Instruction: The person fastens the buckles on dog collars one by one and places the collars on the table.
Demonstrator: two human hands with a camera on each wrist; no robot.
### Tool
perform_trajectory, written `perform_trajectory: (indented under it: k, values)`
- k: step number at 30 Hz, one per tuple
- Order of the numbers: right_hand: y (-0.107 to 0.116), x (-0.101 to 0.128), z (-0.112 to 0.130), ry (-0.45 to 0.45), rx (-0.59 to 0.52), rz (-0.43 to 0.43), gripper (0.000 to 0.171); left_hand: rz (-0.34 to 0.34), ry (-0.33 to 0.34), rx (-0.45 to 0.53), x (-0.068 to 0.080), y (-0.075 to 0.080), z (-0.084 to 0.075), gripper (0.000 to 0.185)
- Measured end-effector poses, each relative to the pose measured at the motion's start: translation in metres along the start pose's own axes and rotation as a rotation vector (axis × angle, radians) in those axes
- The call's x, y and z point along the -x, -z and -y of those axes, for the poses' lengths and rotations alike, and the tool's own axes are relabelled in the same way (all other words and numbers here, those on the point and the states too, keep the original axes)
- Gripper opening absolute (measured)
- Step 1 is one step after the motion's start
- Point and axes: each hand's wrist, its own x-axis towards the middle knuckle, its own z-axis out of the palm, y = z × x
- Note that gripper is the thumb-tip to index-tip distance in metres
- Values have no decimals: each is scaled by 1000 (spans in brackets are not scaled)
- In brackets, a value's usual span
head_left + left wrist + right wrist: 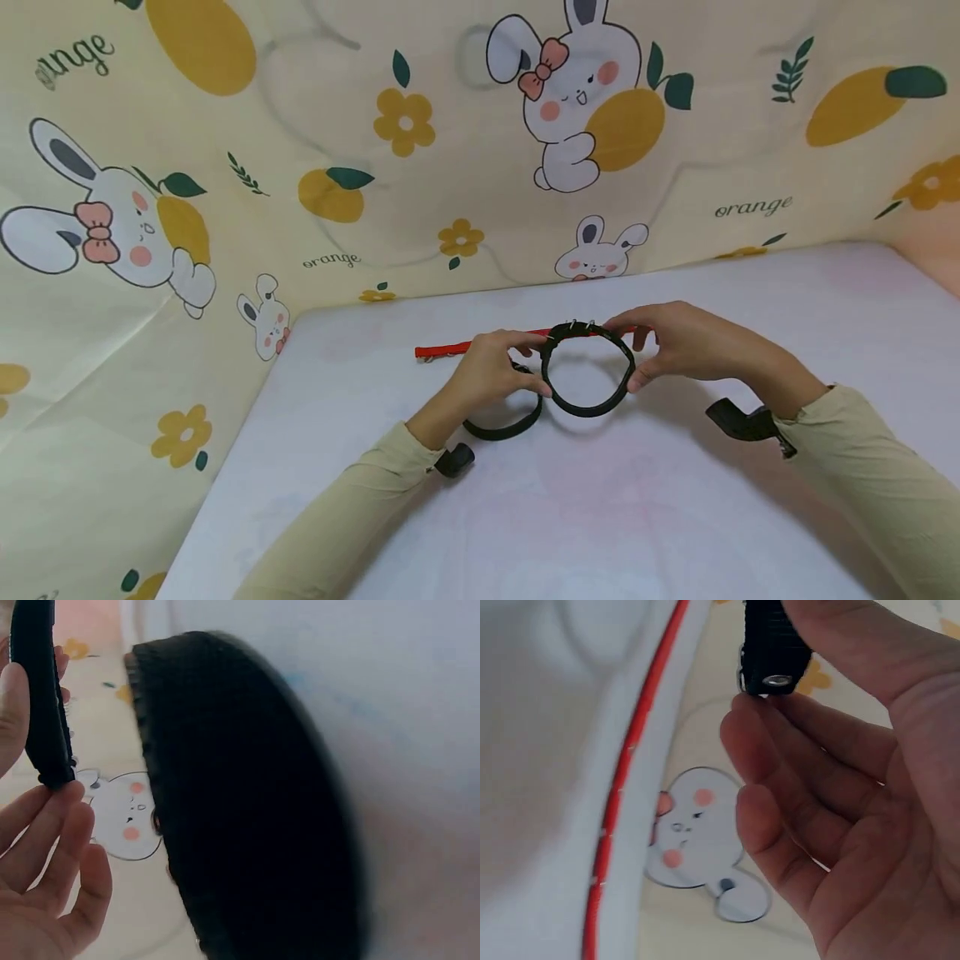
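Note:
A black collar (588, 407) is bent into a ring and held just above the white table (600, 517) by both hands. My left hand (536, 367) pinches the ring's left side, and a second black loop (504, 429) curves out under that hand onto the table. My right hand (630, 354) pinches the ring's right side near the top. In the left wrist view a thin black strap (41, 697) runs between thumb and fingers (45, 825), with a wide blurred black band (247, 825) close to the lens. In the right wrist view my right hand (772, 682) holds a riveted strap end (776, 645).
A red strap (450, 348) lies flat on the table behind the hands, also seen as the red strap (630, 765) in the right wrist view. A rabbit-and-orange printed cloth (225, 208) walls the table at the back and left. Black wrist cameras (742, 421) sit on both sleeves.

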Motion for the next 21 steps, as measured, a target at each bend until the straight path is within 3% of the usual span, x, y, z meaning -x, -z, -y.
perform_trajectory:
  k: [7, 14, 21]
  values:
    - [-13, -4, -18, -15, -22, 54, 77, 70, -12, -119, -8, -9, 0, 66]
    - [-22, -6, -23, -30, -27, 85, 75, 141, -34, -302, -5, -19, -4, 80]
    - [-28, -8, -24, -62, 31, 144, 77, 173, -73, -433, -2, -24, -9, 74]
